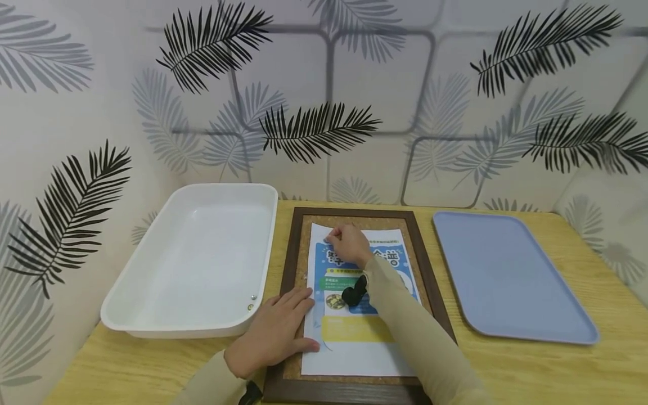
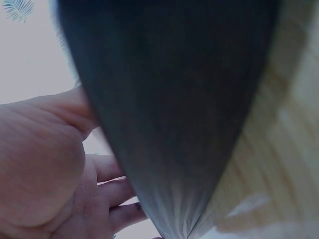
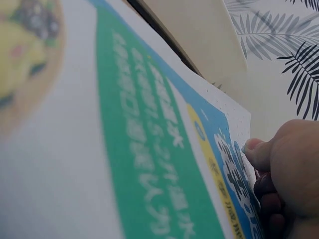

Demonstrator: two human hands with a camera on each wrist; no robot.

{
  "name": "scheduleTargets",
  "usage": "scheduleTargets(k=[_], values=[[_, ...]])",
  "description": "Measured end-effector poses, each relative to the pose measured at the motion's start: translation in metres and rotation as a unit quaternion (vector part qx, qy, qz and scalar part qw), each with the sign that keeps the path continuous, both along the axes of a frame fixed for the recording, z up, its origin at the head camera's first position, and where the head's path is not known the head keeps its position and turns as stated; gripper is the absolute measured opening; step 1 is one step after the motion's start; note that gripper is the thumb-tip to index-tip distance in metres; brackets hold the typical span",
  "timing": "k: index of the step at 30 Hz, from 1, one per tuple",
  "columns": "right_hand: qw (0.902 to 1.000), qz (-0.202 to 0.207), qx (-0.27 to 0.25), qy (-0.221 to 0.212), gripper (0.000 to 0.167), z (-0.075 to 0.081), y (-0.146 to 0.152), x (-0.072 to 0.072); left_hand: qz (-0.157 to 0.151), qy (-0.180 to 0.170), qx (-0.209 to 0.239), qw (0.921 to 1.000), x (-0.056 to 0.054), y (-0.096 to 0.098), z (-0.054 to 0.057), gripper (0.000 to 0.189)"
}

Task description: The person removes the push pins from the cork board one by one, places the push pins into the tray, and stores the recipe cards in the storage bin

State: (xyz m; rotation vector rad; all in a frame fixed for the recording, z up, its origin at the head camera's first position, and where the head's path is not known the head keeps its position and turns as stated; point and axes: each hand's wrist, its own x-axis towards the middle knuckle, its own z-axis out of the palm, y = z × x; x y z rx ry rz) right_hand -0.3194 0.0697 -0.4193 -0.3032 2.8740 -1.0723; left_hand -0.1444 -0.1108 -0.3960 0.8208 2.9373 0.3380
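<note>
A printed poster (image 1: pixel 354 360) with blue, green and yellow panels lies on a brown-framed cork board (image 1: pixel 306 239). My left hand (image 1: pixel 278 329) rests along the poster's left edge, fingers extended and thumb spread. Its wrist view shows the palm (image 2: pixel 40 169) beside the dark frame edge (image 2: pixel 169 99). Near the poster's upper left corner, my right hand (image 1: pixel 351 246) has its fingers curled, thumb and forefinger together at the paper. In the right wrist view, these fingertips (image 3: pixel 254 145) pinch something small, like a pushpin, mostly hidden by them.
A deep white tray (image 1: pixel 187 259) stands left of the board, with a small silvery piece (image 1: pixel 254 297) and a small yellow piece (image 1: pixel 250 307) in its near right corner. To the right lies a flat blue-grey tray (image 1: pixel 516 275). A leaf-patterned wall (image 1: pixel 374 169) rises behind the wooden table (image 1: pixel 562 371).
</note>
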Motion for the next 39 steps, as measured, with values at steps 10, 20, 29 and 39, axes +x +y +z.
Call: scheduleTargets(k=[10, 20, 29, 39], values=[[0.9987, 0.025, -0.036, -0.027, 0.018, 0.002, 0.010, 0.001, -0.003, -0.005, 0.009, 0.9999, 0.001, 0.000, 0.002, 0.073], [0.9977, 0.031, -0.036, -0.048, 0.019, 0.010, 0.030, 0.008, -0.004, 0.000, 0.002, 1.0000, -0.001, -0.001, 0.000, 0.075], [0.9987, 0.031, -0.015, -0.039, 0.017, 0.011, 0.051, 0.014, -0.004, 0.004, 0.008, 1.0000, 0.001, -0.004, 0.000, 0.074], [0.9988, 0.029, 0.027, -0.028, 0.016, 0.018, 0.093, 0.032, -0.001, 0.004, -0.006, 1.0000, 0.000, -0.003, -0.002, 0.075]])
